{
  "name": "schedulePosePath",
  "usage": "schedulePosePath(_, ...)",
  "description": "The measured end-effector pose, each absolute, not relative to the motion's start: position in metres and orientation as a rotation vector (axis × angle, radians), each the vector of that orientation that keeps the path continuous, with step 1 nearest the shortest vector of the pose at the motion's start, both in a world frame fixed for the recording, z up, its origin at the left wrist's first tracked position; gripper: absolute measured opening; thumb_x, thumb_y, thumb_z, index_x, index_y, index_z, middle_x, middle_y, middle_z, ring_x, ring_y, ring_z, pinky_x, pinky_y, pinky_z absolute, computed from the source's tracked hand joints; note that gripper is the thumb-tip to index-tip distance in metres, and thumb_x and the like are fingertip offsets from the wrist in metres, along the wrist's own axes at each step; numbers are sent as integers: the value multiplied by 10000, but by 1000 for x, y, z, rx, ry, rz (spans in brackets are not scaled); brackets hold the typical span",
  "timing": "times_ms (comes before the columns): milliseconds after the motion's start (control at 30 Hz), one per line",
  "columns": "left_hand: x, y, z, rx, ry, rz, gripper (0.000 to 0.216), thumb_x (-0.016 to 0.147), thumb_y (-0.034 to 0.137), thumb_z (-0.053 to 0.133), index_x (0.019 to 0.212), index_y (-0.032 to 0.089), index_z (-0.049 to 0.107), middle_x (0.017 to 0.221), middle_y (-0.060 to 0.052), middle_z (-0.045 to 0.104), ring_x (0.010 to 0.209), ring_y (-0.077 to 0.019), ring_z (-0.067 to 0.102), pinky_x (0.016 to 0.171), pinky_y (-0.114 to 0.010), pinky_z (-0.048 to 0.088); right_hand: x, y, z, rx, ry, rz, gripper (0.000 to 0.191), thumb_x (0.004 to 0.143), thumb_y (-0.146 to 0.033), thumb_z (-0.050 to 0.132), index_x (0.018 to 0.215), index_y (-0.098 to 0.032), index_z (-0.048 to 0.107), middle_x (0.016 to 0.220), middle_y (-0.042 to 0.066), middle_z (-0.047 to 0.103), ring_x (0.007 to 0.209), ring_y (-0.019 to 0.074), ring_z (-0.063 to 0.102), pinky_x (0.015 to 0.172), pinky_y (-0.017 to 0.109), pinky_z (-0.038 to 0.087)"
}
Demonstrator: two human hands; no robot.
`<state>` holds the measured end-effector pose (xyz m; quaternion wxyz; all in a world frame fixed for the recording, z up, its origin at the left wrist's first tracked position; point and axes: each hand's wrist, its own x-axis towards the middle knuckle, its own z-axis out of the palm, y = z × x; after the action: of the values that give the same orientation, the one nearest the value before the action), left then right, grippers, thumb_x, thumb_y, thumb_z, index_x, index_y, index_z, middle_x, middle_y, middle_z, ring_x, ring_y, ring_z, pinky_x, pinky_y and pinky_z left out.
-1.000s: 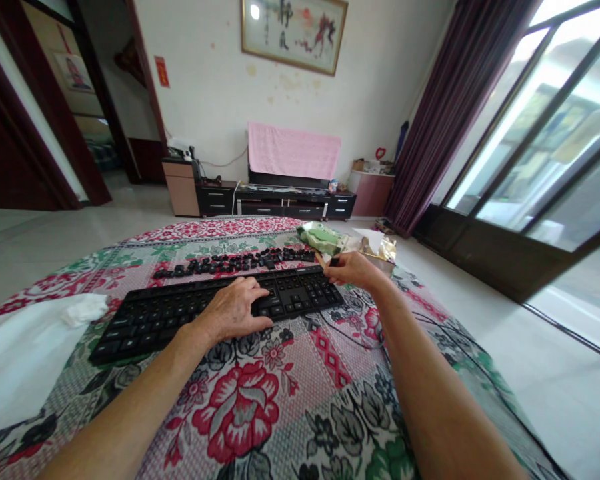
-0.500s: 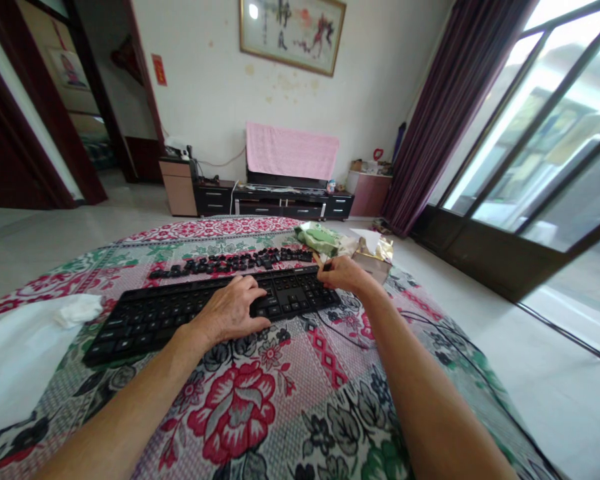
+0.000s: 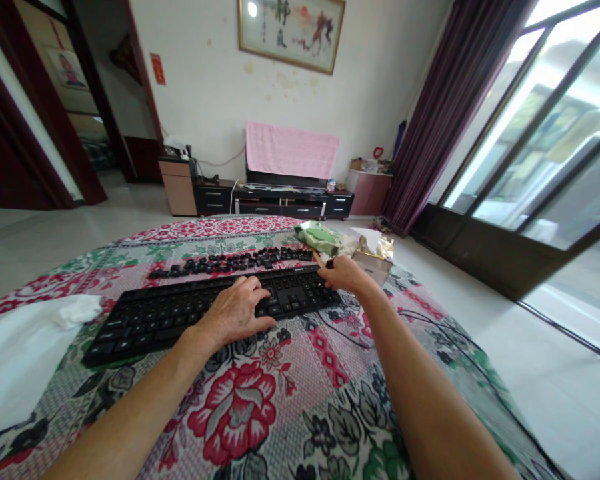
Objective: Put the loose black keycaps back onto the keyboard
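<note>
A black keyboard (image 3: 150, 319) lies on a round table under a floral cloth (image 3: 240, 413). My left hand (image 3: 236, 310) rests palm down on its right half, fingers curled over the keys, holding it down. My right hand (image 3: 346, 273) is at the keyboard's far right corner, pinching a thin stick with a dark tip (image 3: 323, 261). Just behind the keyboard, a row of loose black keycaps (image 3: 220, 262) lies on the cloth.
A green packet (image 3: 320, 237) and a gold foil bag (image 3: 376, 251) sit at the far right of the table. A crumpled tissue (image 3: 76, 308) and a white sheet (image 3: 10, 363) lie at the left. The keyboard's cable (image 3: 343, 335) runs under my right forearm.
My right hand has drawn slightly left, closer to the keyboard's far right corner, still pinching the stick. My left hand has stayed on the keys.
</note>
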<state>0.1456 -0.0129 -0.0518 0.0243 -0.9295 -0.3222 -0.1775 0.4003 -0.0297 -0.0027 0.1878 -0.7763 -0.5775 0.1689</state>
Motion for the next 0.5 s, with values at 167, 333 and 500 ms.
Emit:
schedulePosePath(167, 146, -13, -53, -2880, -1004, -562, 431, 724, 511, 605, 1008, 188, 633, 989, -73, 548, 921, -223, 502, 784, -334, 461, 404, -26, -8, -2057, -1457, 658, 132, 687, -125, 526, 634, -88, 641, 522, 83, 603, 438, 144, 542, 463, 284, 465)
schedulePosePath(333, 146, -13, -52, -2890, -1006, -559, 423, 722, 508, 609, 1001, 191, 638, 982, -71, 551, 922, -217, 510, 801, -334, 460, 414, -27, -13, -1936, -1291, 830, 129, 714, -140, 536, 597, -124, 587, 518, 58, 601, 460, 129, 563, 485, 262, 497)
schedulePosePath(500, 146, -12, -52, -2898, -1004, -567, 427, 709, 510, 622, 1001, 200, 644, 971, -67, 563, 922, -217, 522, 809, -334, 464, 421, -33, -12, -1744, -1102, 1000, 88, 732, -122, 524, 656, -152, 557, 581, 52, 620, 520, 118, 581, 556, 260, 521)
